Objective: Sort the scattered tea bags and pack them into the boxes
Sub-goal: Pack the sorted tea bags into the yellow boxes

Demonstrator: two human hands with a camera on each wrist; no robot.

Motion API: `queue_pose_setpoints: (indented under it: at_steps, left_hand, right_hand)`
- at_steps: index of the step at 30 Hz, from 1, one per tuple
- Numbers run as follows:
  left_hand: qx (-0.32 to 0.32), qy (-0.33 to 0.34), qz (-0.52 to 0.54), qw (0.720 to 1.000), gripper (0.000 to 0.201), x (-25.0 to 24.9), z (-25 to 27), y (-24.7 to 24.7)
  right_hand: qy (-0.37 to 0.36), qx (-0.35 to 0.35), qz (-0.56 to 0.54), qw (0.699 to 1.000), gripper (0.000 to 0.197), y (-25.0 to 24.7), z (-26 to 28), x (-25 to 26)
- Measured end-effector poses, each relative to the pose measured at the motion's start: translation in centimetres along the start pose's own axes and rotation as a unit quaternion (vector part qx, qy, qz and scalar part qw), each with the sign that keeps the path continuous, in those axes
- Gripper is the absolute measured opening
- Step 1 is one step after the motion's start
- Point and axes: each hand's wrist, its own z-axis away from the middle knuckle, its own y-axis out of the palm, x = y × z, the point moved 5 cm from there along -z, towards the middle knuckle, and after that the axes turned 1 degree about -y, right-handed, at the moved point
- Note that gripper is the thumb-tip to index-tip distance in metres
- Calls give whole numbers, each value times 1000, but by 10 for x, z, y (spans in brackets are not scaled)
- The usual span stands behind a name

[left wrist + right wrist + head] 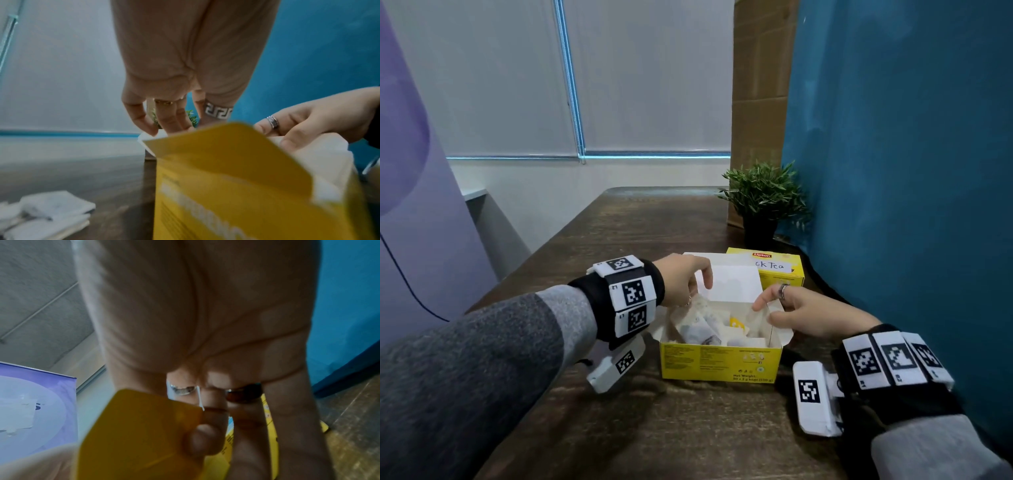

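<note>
An open yellow tea box (719, 365) stands mid-table with several tea bags (705, 327) inside. Its white-lined lid (732, 286) stands up at the back. My left hand (702, 281) holds the lid's left edge, thumb in front and fingers behind. My right hand (765, 310) pinches the box's right side flap (774, 308) between thumb and forefinger. The left wrist view shows my left hand's fingertips (152, 131) on the white lid edge, above the yellow left flap (226, 162). In the right wrist view my right hand (205, 434) grips a blurred yellow flap (139, 426).
A second yellow box (774, 270) with a handwritten label stands shut behind the open one. A potted plant (763, 198) stands behind it against a blue partition (893, 171). Loose white tea bags (47, 214) lie on the dark wooden table (619, 240) to the left.
</note>
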Motion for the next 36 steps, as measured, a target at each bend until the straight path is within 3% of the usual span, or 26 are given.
queue_pose_setpoints:
  at_steps: [7,13,16,19,22,26,29,32,34,36]
  left_hand:
    - [70,-11,63,995,31,15,-1,2]
    - [149,-37,191,970,22,37,11,5]
    - [123,-10,170,978,22,37,12,3]
    - [21,-1,144,989,24,45,12,-17]
    - [-70,-35,112,991,25,71,19,-37]
    - [-96,-124,96,983,18,126,34,-42]
    - [-25,-198,48,979,32,162,42,-23]
    - [37,-214,59,974,51,174,38,3]
    - [50,-213,56,974,51,174,31,11]
    - [71,-220,41,972,38,176,25,12]
  right_hand:
    - [-1,0,3,1000,24,-1,1,2]
    - [-11,42,-44,998,24,5,3,6]
    - [-16,51,-45,998,23,6,1,6]
    - [-20,64,-51,996,23,7,2,7]
    - [-24,63,-41,997,23,6,0,4]
    - [-26,54,-43,997,22,6,-3,4]
    - [-16,62,-40,997,26,7,-6,0]
    - [-12,62,-42,997,27,8,-11,3]
    - [-12,67,-55,996,30,9,-14,3]
    - [-17,74,-61,995,33,9,-18,1]
